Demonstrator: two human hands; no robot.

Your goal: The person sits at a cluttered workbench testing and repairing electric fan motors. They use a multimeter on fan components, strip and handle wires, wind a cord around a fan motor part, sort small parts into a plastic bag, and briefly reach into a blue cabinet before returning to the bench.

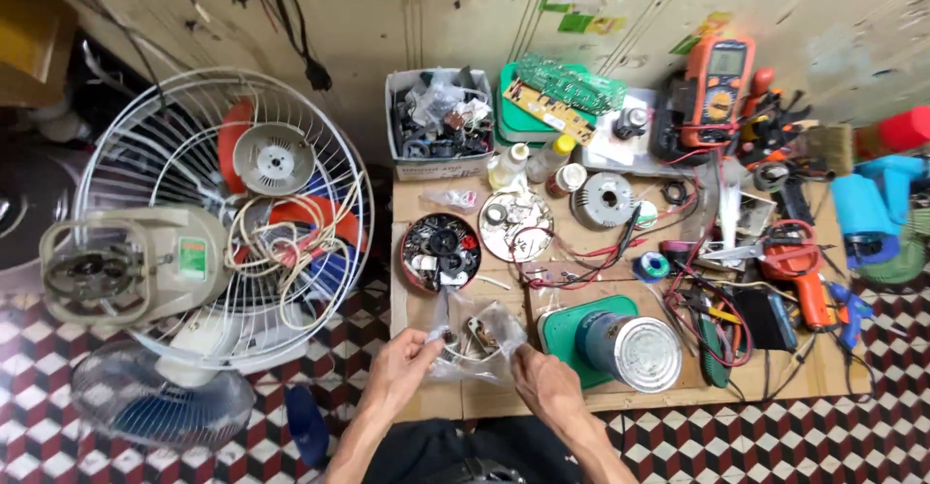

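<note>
Both my hands hold a clear plastic bag (481, 337) with small parts and a white wire inside, at the near edge of the low wooden table (436, 402). My left hand (402, 366) pinches the bag's left side. My right hand (541, 379) grips its right side. Just beyond the bag lie a round tin of dark small parts (441, 251) and a round lid with pale parts (515, 224). To the right of my right hand a silver fan motor (630, 346) rests on a green tray.
A dismantled white fan with guard and red blade (228, 213) stands on the checkered floor at left. A box of parts (438, 124), circuit boards (562, 92), an orange multimeter (719, 82), bottles, red and black leads, an orange tool (799, 271) and blue tools crowd the table.
</note>
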